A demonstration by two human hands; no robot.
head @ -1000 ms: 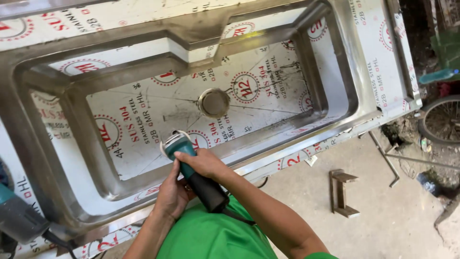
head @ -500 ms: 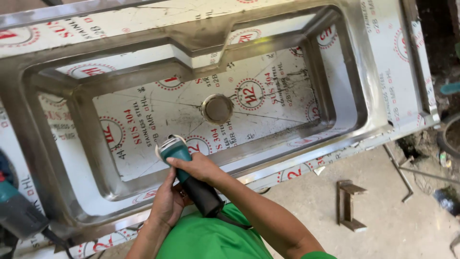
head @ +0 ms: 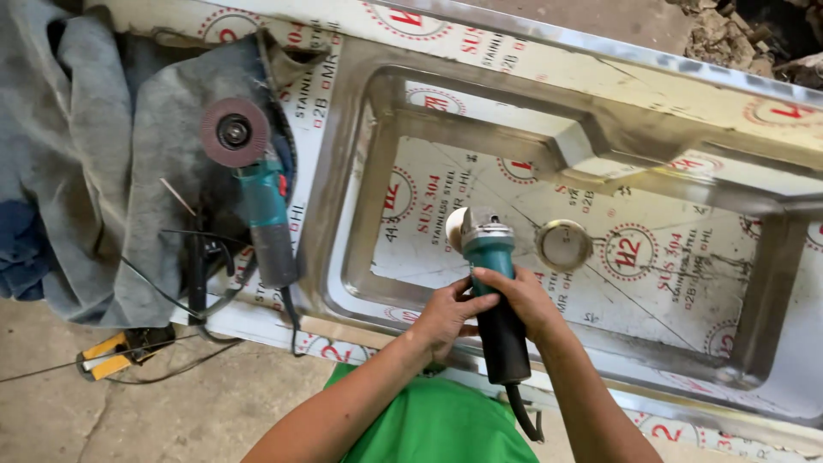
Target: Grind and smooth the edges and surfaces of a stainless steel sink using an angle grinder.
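Note:
A teal and black angle grinder (head: pixel 490 283) with a pale disc is held over the basin of a stainless steel sink (head: pixel 360 180) still covered in printed protective film. My right hand (head: pixel 523 300) wraps the grinder's black body from the right. My left hand (head: pixel 446 313) grips it from the left, thumb across the body. The disc end points at the basin's near-left part. A round drain hole (head: pixel 564 244) lies just right of the grinder head. My green shirt (head: pixel 437 424) fills the bottom.
A second teal angle grinder (head: pixel 255 193) with a reddish flap disc lies on grey cloth (head: pixel 111 171) on the sink's left deck, its black cable trailing off. A yellow-handled tool (head: pixel 111 353) rests on the concrete floor. Rubble (head: pixel 737 30) lies at the top right.
The view has swung left, so the sink now sits to the right and the second grinder and cloth are fully in sight. Both hands keep hold of the grinder.

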